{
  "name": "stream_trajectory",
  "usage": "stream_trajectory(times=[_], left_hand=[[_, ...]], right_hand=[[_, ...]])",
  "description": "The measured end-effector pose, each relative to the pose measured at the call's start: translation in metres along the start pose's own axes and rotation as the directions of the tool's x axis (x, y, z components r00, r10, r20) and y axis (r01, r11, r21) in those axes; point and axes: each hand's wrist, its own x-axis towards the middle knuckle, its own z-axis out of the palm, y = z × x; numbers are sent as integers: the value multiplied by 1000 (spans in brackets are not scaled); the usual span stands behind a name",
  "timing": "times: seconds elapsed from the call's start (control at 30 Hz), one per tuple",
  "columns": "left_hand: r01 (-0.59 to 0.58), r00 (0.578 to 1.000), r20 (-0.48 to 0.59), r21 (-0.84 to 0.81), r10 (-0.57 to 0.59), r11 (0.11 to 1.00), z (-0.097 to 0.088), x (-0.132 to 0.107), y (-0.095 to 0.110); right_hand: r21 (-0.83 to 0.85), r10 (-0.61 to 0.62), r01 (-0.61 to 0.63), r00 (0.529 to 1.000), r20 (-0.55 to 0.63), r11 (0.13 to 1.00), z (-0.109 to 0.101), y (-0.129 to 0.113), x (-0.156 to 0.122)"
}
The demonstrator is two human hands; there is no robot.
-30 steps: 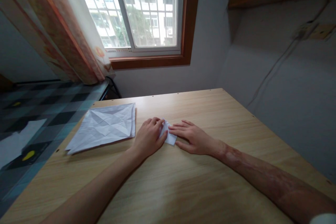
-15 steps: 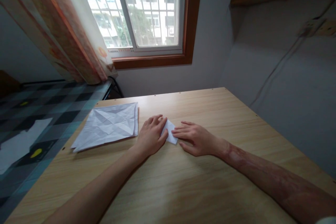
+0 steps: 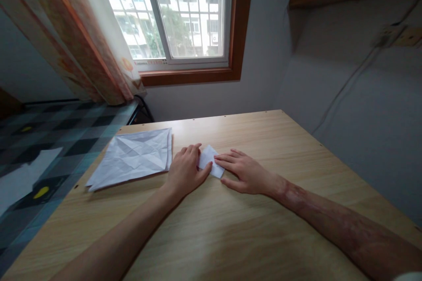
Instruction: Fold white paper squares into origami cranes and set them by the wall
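A small folded white paper lies on the wooden table between my two hands. My left hand covers its left edge, fingers curled together on top and thumb against the near edge, gripping it. My right hand lies flat to the right, fingers stretched out, with the fingertips pressing the paper's right edge.
A stack of creased white sheets lies on the table left of my hands. Beyond the table's left edge is a checkered bed cover with loose paper. A window and curtain stand behind; a grey wall runs along the right.
The small paper has turned slightly and more of it shows. My left fingers have drawn back to its left edge. The right hand stays almost in place.
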Motion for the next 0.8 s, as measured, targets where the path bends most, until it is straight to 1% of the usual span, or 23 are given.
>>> stream_trajectory(times=[0.1,0.27,0.4,0.47,0.53,0.6,0.67,0.8], left_hand=[[21,1000,-11,-55,-21,998,2,-1,-3],[-12,1000,-6,-212,11,977,6,1,-9],[-58,998,-52,-335,43,940,4,0,-6],[-83,996,-49,-391,70,917,2,-1,-3],[-107,994,-20,-440,110,891,0,-2,0],[-118,989,25,-460,145,880,-2,-2,1],[-120,984,63,-446,165,887,-2,0,0],[-146,979,80,-365,187,920,4,3,-6]], right_hand=[[-33,9,-8,1000,8,999,1,0,0],[-62,8,-6,999,31,998,0,0,-1],[-42,5,-4,1000,27,999,-2,-1,0],[-35,5,-4,1000,23,999,-2,-1,0],[-32,5,-4,1000,19,999,-1,-1,0],[-31,0,1,1000,16,1000,-1,-1,0],[-34,-10,10,1000,10,999,0,-1,0],[-36,-52,51,998,-21,998,0,0,0]])
